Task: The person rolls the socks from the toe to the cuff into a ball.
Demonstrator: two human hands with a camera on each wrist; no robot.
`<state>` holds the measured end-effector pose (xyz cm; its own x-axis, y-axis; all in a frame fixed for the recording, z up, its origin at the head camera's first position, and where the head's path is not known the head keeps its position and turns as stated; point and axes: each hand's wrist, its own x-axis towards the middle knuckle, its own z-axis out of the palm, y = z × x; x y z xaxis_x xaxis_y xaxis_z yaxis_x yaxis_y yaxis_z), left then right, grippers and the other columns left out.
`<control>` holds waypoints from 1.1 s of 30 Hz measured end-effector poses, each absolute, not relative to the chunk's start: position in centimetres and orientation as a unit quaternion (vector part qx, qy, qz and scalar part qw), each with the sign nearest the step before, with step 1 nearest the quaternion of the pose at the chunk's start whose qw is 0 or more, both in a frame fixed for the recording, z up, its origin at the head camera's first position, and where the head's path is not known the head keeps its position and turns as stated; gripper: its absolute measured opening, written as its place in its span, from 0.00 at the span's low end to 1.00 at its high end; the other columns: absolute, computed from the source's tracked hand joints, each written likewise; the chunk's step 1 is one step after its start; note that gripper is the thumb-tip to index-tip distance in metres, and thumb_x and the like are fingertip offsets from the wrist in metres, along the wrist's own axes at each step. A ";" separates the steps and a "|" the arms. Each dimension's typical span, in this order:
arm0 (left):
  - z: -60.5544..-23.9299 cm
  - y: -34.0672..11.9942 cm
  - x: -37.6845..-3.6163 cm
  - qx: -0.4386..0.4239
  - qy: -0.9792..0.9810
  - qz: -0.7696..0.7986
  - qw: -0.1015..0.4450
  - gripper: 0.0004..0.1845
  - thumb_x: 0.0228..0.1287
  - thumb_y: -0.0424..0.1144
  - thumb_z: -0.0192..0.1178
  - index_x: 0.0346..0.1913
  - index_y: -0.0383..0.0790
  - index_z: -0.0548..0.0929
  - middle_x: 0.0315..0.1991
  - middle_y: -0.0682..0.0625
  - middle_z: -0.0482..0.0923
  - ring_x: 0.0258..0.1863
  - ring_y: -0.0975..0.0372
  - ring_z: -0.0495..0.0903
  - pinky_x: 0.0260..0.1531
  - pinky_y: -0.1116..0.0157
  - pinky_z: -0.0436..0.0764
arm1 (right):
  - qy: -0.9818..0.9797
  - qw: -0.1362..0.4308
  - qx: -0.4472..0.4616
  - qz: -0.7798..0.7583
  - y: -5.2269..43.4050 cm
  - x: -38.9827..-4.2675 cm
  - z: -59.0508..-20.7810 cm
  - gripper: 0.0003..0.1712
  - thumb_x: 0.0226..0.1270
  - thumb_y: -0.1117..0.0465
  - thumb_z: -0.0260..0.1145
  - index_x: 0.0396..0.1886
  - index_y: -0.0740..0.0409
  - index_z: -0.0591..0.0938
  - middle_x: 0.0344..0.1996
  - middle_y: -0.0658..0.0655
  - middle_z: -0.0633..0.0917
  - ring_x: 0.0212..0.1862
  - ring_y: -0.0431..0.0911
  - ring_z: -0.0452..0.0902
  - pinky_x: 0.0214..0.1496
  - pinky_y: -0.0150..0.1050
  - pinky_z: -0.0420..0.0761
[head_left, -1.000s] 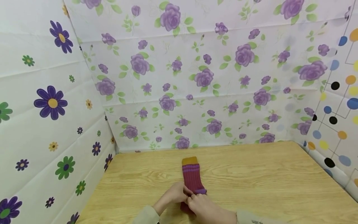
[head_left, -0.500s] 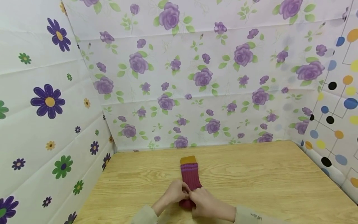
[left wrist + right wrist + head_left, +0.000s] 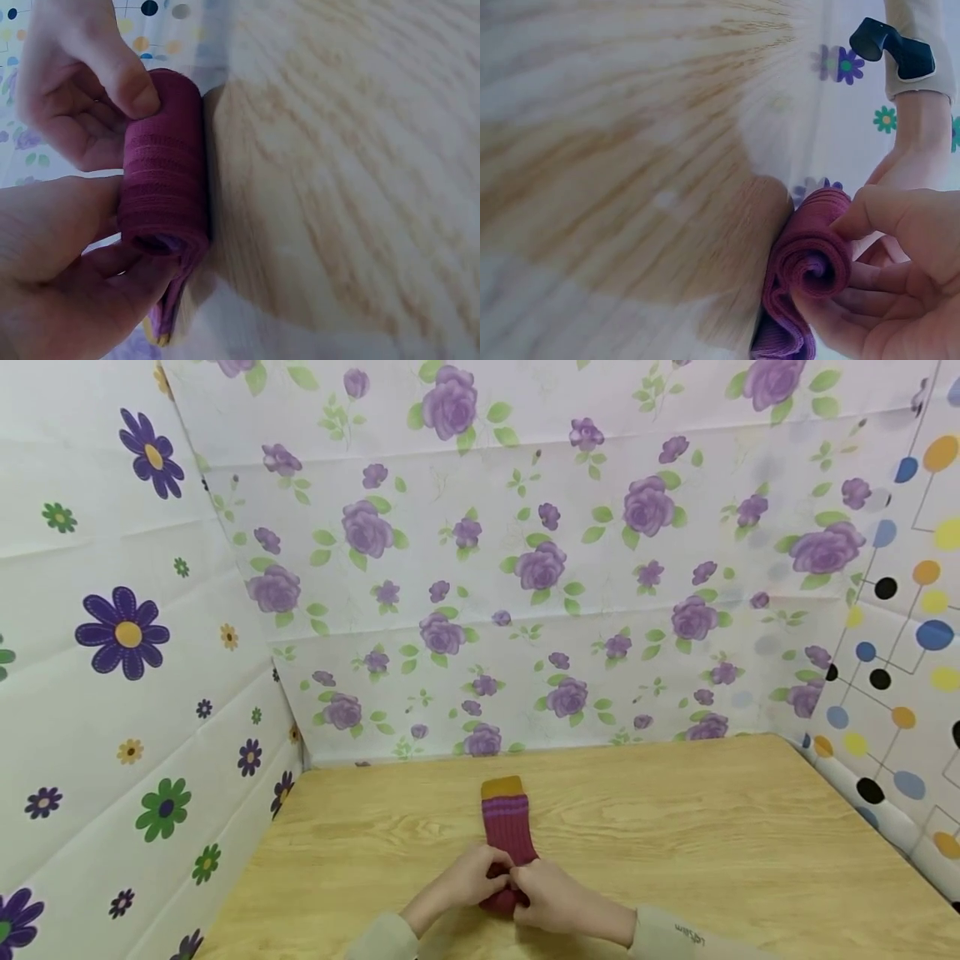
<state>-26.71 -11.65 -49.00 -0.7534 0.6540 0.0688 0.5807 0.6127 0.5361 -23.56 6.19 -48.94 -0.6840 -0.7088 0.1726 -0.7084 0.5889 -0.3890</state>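
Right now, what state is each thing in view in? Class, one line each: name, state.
Maroon sock: near end rolled up, far end unrolled.
Yellow end: laid out on the table.
Left hand: gripping the roll.
Right hand: gripping the roll.
Rose-print cloth: hanging, creased.

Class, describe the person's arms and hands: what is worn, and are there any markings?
The left hand and right hand wear no gloves. The left sleeve is pale cream, with a black device on it near the cuff. The right sleeve matches, and bears small dark lettering.
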 end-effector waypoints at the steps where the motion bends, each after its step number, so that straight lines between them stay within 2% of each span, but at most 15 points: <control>1: -48.9 -11.7 -26.7 0.346 0.896 0.269 0.072 0.04 0.63 0.31 0.61 0.37 0.39 0.86 0.33 0.53 0.85 0.33 0.73 0.77 0.36 0.75 0.76 | 0.892 0.002 -0.396 -0.217 6.2 -23.6 -48.9 0.10 0.49 0.69 0.66 0.23 0.54 0.73 0.16 0.39 0.63 0.20 0.31 0.53 0.22 0.23 0.55; 6: -48.7 -11.8 -26.9 0.361 0.892 0.256 0.092 0.07 0.67 0.34 0.58 0.41 0.39 0.86 0.36 0.53 0.85 0.34 0.73 0.77 0.36 0.75 0.76 | 0.897 -0.015 -0.404 -0.181 6.1 -23.6 -48.7 0.07 0.49 0.68 0.66 0.23 0.54 0.76 0.17 0.40 0.70 0.22 0.32 0.55 0.30 0.25 0.60; 9: -48.7 -12.0 -27.0 0.379 0.885 0.255 0.096 0.08 0.69 0.34 0.56 0.42 0.39 0.85 0.36 0.52 0.85 0.33 0.74 0.76 0.35 0.76 0.76 | 0.892 -0.025 -0.416 -0.177 6.3 -23.6 -48.5 0.05 0.49 0.68 0.66 0.24 0.55 0.78 0.18 0.41 0.73 0.23 0.31 0.56 0.31 0.25 0.61; 13: -48.7 -12.4 -27.0 0.383 0.869 0.287 0.122 0.09 0.71 0.34 0.54 0.45 0.39 0.83 0.40 0.51 0.85 0.36 0.74 0.78 0.37 0.76 0.77 | 0.884 0.032 -0.406 -0.230 6.6 -24.1 -48.3 0.05 0.52 0.70 0.64 0.25 0.56 0.78 0.17 0.41 0.69 0.21 0.30 0.56 0.23 0.23 0.59; 15: -48.7 -12.7 -27.0 0.373 0.861 0.313 0.146 0.08 0.70 0.36 0.55 0.47 0.40 0.81 0.42 0.51 0.84 0.40 0.73 0.78 0.40 0.76 0.77 | 0.886 0.066 -0.384 -0.251 6.8 -24.4 -48.3 0.06 0.55 0.70 0.64 0.25 0.56 0.77 0.16 0.40 0.66 0.20 0.30 0.56 0.22 0.23 0.58; 17: -48.6 -12.9 -27.0 0.359 0.854 0.336 0.170 0.08 0.68 0.38 0.59 0.47 0.41 0.80 0.43 0.52 0.83 0.41 0.72 0.78 0.41 0.75 0.77 | 0.888 0.094 -0.363 -0.267 6.9 -24.7 -48.2 0.07 0.58 0.69 0.65 0.25 0.55 0.77 0.16 0.40 0.65 0.19 0.31 0.56 0.22 0.24 0.59; 20: -48.3 -13.1 -26.9 0.342 0.854 0.345 0.188 0.11 0.61 0.40 0.67 0.43 0.44 0.78 0.42 0.55 0.82 0.40 0.73 0.76 0.41 0.74 0.76 | 0.893 0.106 -0.346 -0.268 6.9 -25.1 -48.1 0.04 0.58 0.68 0.66 0.26 0.56 0.80 0.16 0.40 0.68 0.20 0.32 0.58 0.23 0.25 0.60; 26: -48.1 -13.0 -26.7 0.321 0.874 0.322 0.170 0.15 0.49 0.38 0.75 0.37 0.45 0.79 0.38 0.58 0.82 0.37 0.75 0.74 0.39 0.74 0.75 | 0.894 0.111 -0.351 -0.256 6.8 -25.5 -47.9 0.03 0.58 0.68 0.65 0.30 0.58 0.85 0.17 0.41 0.72 0.19 0.32 0.59 0.23 0.25 0.61; 33: -48.1 -12.4 -26.6 0.312 0.889 0.306 0.138 0.08 0.50 0.36 0.74 0.30 0.41 0.85 0.26 0.58 0.81 0.23 0.73 0.65 0.26 0.76 0.67 | 0.895 0.099 -0.347 -0.263 6.6 -25.5 -48.3 0.05 0.55 0.69 0.66 0.23 0.57 0.82 0.14 0.41 0.68 0.17 0.31 0.58 0.20 0.24 0.59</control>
